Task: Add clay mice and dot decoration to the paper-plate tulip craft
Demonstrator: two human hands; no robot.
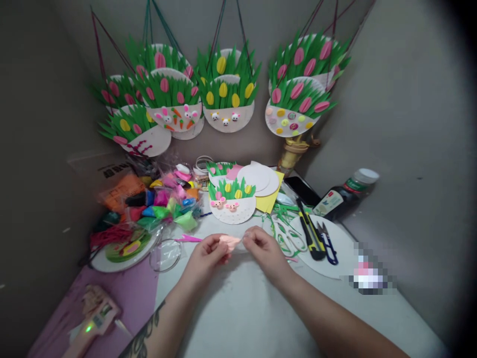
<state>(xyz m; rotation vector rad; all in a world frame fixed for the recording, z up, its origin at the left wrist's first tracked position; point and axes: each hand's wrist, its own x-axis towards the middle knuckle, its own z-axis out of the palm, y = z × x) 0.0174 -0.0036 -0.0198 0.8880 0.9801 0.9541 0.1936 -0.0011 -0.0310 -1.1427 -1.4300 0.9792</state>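
Stretching sideways between both hands, the pink piece (230, 242) has its long axis running left to right, one end toward each hand. The left hand (208, 254) pinches its left end with closed fingertips and the right hand (263, 249) pinches the right end. It hangs above the table (242, 308), near the paper plate (233, 211).

You had one dark bottle (341, 199) beside the tool plate (335, 266), one yellow knife (311, 233) and one blue snips (328, 244) on it, one pink piece (230, 241) left of it.
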